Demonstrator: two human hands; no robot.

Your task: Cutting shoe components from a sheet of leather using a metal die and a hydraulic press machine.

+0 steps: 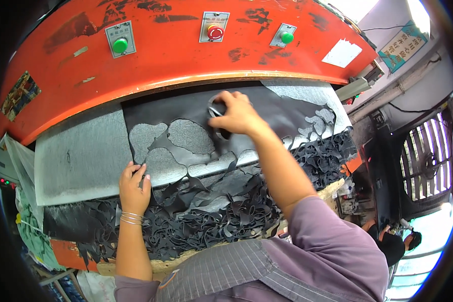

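A black leather-like sheet (186, 103) lies across the pale grey cutting pad (80, 151), with several rounded openings cut along its near side. My right hand (239, 116) is over the middle of the sheet, fingers closed around a curved metal cutting die (212, 106). The hand hides most of the die, so whether it touches the sheet cannot be told. Near the pad's front edge, my left hand (134, 189) has its thumb and fingers curled at the narrow lower left edge of the sheet, seemingly pinching it.
An orange-red press beam (176, 45) spans the far side, carrying two green buttons (120, 46) and a red button (215, 33). Tangled black offcuts (226, 216) heap along the near edge. Another person (391, 244) is at the far right, beyond a large black fan (428, 161).
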